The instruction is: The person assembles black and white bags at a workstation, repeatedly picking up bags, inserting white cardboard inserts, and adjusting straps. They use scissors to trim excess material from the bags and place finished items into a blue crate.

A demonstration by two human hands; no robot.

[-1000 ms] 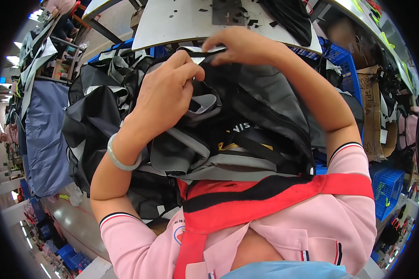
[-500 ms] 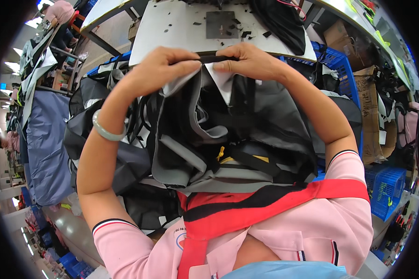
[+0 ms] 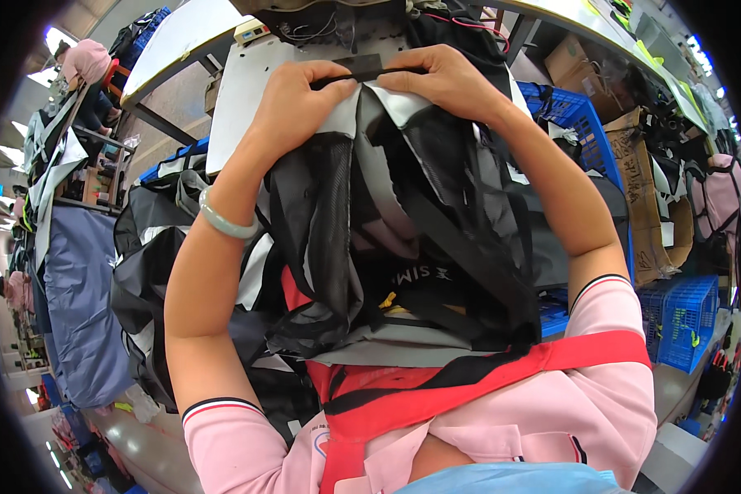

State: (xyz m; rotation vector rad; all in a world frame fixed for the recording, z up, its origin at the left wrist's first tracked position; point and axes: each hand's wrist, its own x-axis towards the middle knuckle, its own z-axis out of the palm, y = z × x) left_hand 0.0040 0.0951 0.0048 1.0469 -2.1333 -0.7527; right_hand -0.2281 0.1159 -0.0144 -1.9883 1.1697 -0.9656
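Note:
Between my two hands, at the near edge of the work table, a black and grey fabric bag (image 3: 313,214) hangs down toward my lap. My left hand (image 3: 300,103) is closed, pinching the bag's upper edge between thumb and fingers. A short way to its right, my right hand (image 3: 449,82) pinches the same edge, also closed. White-grey lining shows at the corners under both thumbs. Mesh panels, black straps and white lettering show on the bag, with a small yellow tab (image 3: 387,300) low in its folds. The fingertips are partly hidden by the fabric.
A sewing machine (image 3: 337,20) stands on the white table (image 3: 243,99), a dark metal plate (image 3: 362,64) just beyond my hands. More black bags (image 3: 156,263) are heaped at left. Blue crates (image 3: 675,321) and a cardboard box (image 3: 638,198) stand at right. A person sits far left.
Both hands have moved up and farther over the table, raising the bag's edge. The bag now hangs longer, showing mesh panels and lettering. The view has shifted, bringing the sewing machine further into sight.

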